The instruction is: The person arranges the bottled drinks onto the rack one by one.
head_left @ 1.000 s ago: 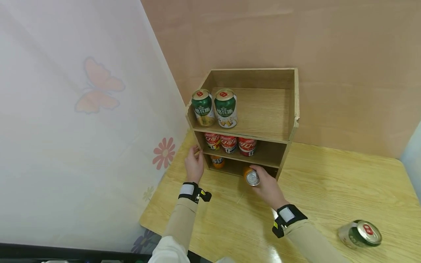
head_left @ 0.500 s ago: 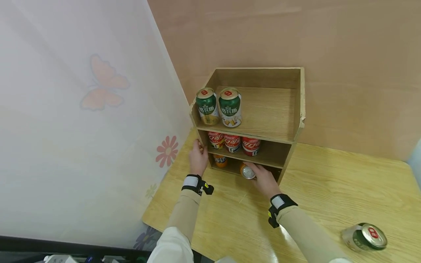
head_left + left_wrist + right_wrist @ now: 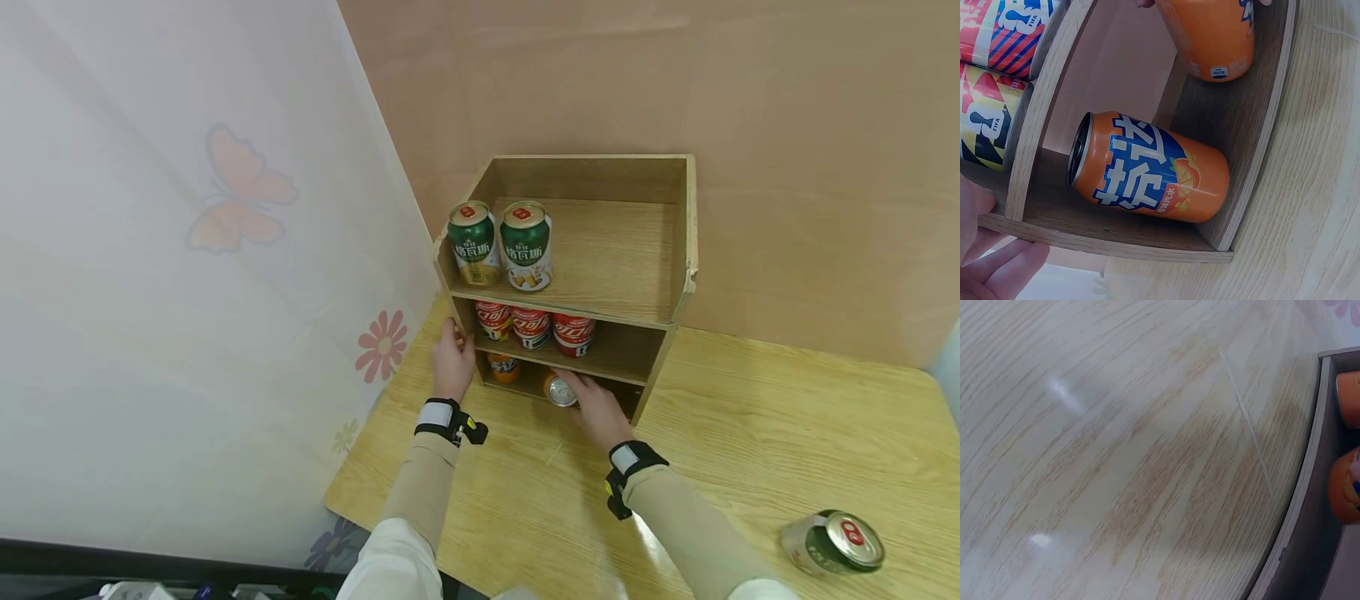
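My right hand [image 3: 602, 414] grips an orange soda can [image 3: 559, 389], tilted with its silver end toward me, at the bottom compartment of a wooden shelf [image 3: 611, 367]. In the left wrist view, that soda can [image 3: 1213, 40] is partly inside, with fingertips at its upper sides. Another orange soda can [image 3: 1154, 169] stands in the same compartment by the left side panel. My left hand [image 3: 453, 367] pinches this panel, thumb on the inner side and fingers outside. The right wrist view shows only parts of the orange cans [image 3: 1349, 400] at its edge; the hand is out of that view.
Several cans fill parts of the upper levels: red cans [image 3: 531, 328] in the middle, two green-and-white cans [image 3: 527, 246] on top. Another green-and-white can [image 3: 832, 542] stands on the table [image 3: 750, 417] at right. A white wall sheet [image 3: 300, 350] borders the left.
My right hand has moved the orange can leftward and deeper into the bottom compartment. The left hand stays at the side panel. The head view has shifted slightly.
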`<state>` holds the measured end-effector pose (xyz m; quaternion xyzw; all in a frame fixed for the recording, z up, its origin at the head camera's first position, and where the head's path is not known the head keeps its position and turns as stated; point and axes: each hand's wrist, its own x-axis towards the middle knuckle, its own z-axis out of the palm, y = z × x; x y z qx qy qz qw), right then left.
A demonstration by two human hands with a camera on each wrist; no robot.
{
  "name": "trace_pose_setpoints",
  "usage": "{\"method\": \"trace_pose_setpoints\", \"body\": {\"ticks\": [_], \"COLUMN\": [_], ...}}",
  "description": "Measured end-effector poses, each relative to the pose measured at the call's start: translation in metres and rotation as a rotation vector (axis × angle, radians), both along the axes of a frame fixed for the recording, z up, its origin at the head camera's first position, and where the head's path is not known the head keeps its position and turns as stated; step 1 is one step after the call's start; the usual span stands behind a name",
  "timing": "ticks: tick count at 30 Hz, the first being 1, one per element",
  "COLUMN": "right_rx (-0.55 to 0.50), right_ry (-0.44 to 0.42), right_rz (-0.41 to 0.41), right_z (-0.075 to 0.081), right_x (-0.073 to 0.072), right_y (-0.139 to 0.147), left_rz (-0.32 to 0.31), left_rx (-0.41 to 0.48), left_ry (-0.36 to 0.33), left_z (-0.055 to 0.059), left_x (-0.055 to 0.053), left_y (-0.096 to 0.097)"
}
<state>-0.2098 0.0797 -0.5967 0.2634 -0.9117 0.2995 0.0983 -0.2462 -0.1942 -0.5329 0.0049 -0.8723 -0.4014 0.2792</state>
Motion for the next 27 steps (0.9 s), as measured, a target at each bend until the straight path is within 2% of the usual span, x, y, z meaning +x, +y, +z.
{"method": "trace_pose_setpoints", "body": {"ticks": [7, 14, 22, 27], "right_rx": [-0.009, 0.004, -0.073, -0.198], "right_ry": [-0.030, -0.119, -0.194, -0.275], "right_rz": [-0.057, -0.118, -0.159, -0.161], "right_z": [0.002, 0.005, 0.003, 0.009], "right_x": [-0.004, -0.009, -0.012, -0.014], "right_y": [-0.002, -0.012, -0.014, -0.021], "left_rz": [-0.009, -0.010, -0.005, 0.003], "left_rx": [0.024, 0.084, 0.057, 0.060], "left_ry": [-0.026, -0.042, -0.023, -0.033], "left_z": [0.003, 0.002, -0.003, -0.001], "left_x": [-0.004, 0.002, 0.004, 0.004], "left_y": [0.003, -0.002, -0.002, 0.002]}}
